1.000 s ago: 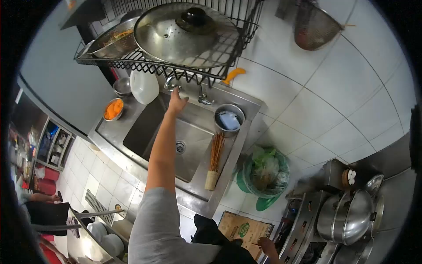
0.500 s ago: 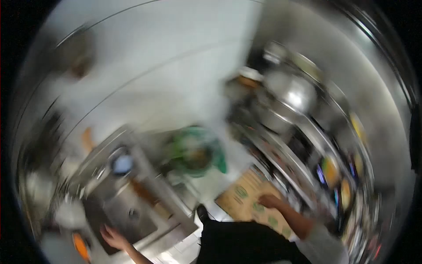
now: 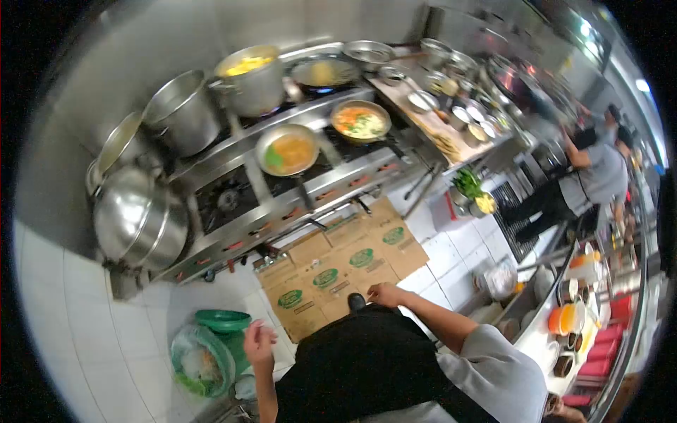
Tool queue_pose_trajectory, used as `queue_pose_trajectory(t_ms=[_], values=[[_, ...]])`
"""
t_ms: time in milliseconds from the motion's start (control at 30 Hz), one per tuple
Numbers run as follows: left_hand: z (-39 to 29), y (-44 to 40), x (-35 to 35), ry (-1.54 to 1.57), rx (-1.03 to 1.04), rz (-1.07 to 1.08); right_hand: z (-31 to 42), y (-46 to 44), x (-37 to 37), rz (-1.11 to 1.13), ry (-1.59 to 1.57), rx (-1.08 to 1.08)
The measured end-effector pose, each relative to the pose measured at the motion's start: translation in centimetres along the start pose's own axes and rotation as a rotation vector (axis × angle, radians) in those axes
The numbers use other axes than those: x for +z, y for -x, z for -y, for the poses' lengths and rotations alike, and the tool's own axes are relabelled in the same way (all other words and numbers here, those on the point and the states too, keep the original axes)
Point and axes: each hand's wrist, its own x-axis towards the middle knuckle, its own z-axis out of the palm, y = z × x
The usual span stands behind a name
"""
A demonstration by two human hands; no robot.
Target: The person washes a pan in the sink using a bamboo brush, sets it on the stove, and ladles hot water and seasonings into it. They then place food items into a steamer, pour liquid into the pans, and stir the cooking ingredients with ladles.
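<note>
Pan (image 3: 288, 131) is sitting near stove's (image 3: 345, 176) front edge, handle (image 3: 305, 194) jutting; bumping it could cause spills. I'm holding left hand (image 3: 260, 342) loosely spread near bin (image 3: 228, 347), right hand (image 3: 384, 295) curling near cardboard (image 3: 395, 264); can't tell if gripping.

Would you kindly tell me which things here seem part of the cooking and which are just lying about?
Probably in use: stove, pan of orange food, pan of mixed food, pot of yellow pieces.

Seemingly just about: flattened cardboard, green bin.
</note>
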Motion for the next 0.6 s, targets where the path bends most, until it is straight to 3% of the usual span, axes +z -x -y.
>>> queue_pose_trajectory(t_ms=[67,133,167,267,433,500,600], values=[[-0.9,-4.2,6.6,0.037,-0.23,0.304,-4.6,3.5,-3.8,-0.162,-0.14,0.1],[-1.8,-6.8,13.0,0.304,-0.397,0.569,-5.3,6.8,-8.1,-0.318,-0.254,0.239],[-1.1,-8.6,16.3,0.4,-0.457,0.703,-5.7,7.5,-10.2,-0.294,-0.422,0.332],[0.9,-14.0,26.1,0.581,-0.63,0.991,-7.6,7.2,-12.8,-0.478,-0.549,0.324],[-0.2,-25.4,44.6,0.376,-0.553,0.915,-6.1,3.8,-16.0,-0.422,-0.763,0.189],[1.2,-31.7,52.4,0.409,-0.545,0.823,-4.1,3.0,-18.1,-0.415,-0.693,0.081],[0.1,-38.9,61.1,0.477,-0.63,0.722,-4.6,1.6,-20.0,-0.366,-0.638,0.228]])
